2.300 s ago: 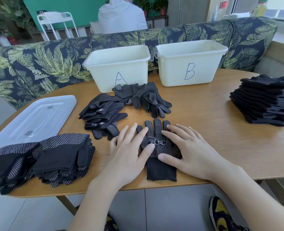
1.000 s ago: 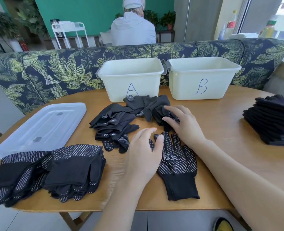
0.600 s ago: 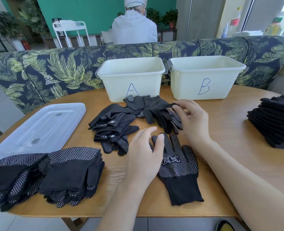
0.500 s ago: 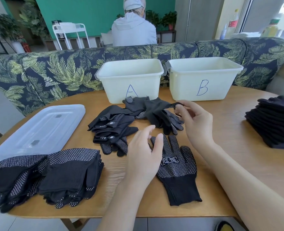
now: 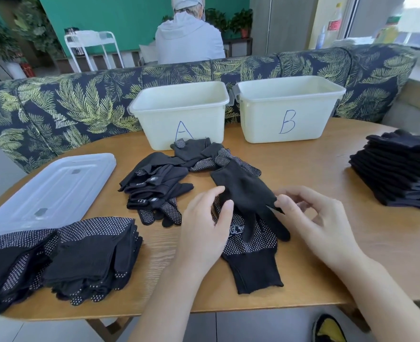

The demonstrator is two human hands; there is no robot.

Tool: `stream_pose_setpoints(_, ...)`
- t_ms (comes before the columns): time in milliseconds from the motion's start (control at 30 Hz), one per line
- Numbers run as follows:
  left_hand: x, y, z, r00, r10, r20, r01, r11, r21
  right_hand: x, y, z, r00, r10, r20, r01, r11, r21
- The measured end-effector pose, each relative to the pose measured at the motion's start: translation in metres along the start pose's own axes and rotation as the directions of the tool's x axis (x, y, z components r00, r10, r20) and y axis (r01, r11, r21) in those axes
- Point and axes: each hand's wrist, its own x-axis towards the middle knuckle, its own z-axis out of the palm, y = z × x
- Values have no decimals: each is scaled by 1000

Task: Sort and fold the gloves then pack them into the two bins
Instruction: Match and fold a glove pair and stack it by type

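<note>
On the wooden table [image 5: 327,169], near its front edge, my right hand [image 5: 320,220] pinches the second glove [image 5: 243,191] over the dotted glove [image 5: 251,245]; my left hand [image 5: 204,233], relaxed, rests nearer it.

L hand [image 5: 204,233]: palm down, fingers slightly curled, thumb out to the right, fingertips resting on cloth. R hand [image 5: 320,223]: thumb and forefinger pinching cloth at their tips, other fingers loosely curled behind. Both forearms bare.
</note>
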Motion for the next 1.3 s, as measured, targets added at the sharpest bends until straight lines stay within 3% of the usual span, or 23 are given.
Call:
stream_pose_setpoints(200, -2, -4, 4, 996, 2, 90, -13, 993, 116, 25, -4, 10, 998, -15, -55, 5, 983, -181)
stream_pose_setpoints(333, -6, -2, 4, 976, 23, 217, -57, 987, 149, 61, 10, 21, 975, 130, 183, -53, 925, -377)
stream_pose_setpoints(667, -11, 1, 6, 932, 56, 357, -105, 987, 119, 79, 31, 25, 898, 326, 297, -251, 932, -263)
stream_pose_setpoints(800, -12, 3, 4, 940, 32, 340, -69, 993, 97, 79, 35, 22, 921, 332, 205, -288, 932, -219)
stream_pose_setpoints(1033, -10, 7, -4, 989, -19, 145, 25, 999, -39, 73, 14, 8, 964, 255, 70, -263, 954, 145)
stream_pose_setpoints(1300, -3, 31, -8, 998, 50, -31, -58, 946, -320, 63, -33, -21, 985, 171, -39, -149, 934, 325)
